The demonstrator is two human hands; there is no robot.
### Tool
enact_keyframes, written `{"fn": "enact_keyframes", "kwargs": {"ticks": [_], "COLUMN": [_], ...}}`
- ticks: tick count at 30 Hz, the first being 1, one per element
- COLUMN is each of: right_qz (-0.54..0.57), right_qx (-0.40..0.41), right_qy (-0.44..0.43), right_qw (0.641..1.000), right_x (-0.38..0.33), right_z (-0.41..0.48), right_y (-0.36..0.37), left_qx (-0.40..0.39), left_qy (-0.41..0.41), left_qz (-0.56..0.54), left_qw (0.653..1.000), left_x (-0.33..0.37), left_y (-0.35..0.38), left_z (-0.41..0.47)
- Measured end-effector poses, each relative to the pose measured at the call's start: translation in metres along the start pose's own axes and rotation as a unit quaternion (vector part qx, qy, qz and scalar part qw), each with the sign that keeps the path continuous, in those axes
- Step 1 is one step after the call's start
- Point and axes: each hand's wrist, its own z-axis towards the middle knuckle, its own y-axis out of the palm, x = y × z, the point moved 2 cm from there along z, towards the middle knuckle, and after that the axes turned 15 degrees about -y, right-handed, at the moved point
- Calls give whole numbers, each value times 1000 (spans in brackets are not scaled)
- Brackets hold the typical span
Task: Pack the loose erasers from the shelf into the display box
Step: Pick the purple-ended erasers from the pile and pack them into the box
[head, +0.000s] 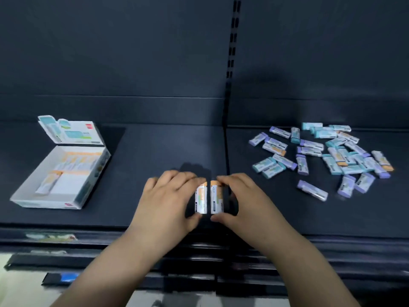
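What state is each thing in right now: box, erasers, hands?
Display box: lid open, partly filled.
Left hand: grips left orange eraser by its ends.
Right hand: grips right orange eraser by its ends.
Loose erasers: scattered on the shelf, unpacked.

The left hand point(168, 200) is pinching an orange-ended eraser point(201, 200), the right hand point(241, 200) a second eraser point(215, 199) just beside it on the shelf point(155, 151). The display box point(44, 203) is sitting open well left of the fingers point(188, 177), loose erasers point(332, 151) lying well right.
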Motion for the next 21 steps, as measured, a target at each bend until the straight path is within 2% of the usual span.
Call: {"fn": "enact_keyframes", "kwargs": {"ticks": [4, 10, 15, 21], "right_qz": [-2, 1, 1, 28], "right_qx": [1, -6, -17, -41], "right_qy": [8, 2, -6, -36], "right_qw": [1000, 1000, 1000, 998], "right_x": [-38, -83, -96, -96], "right_z": [36, 79, 95, 116], "right_y": [45, 90, 98, 100], "left_qx": [15, -17, -43, -38], "left_qy": [1, -10, -23, -48], "left_qz": [-30, -44, -44, -26], "left_qw": [999, 999, 998, 998], "left_x": [-70, -148, -172, -179], "left_y": [-14, -32, -35, -37], "left_z": [6, 9, 10, 11]}}
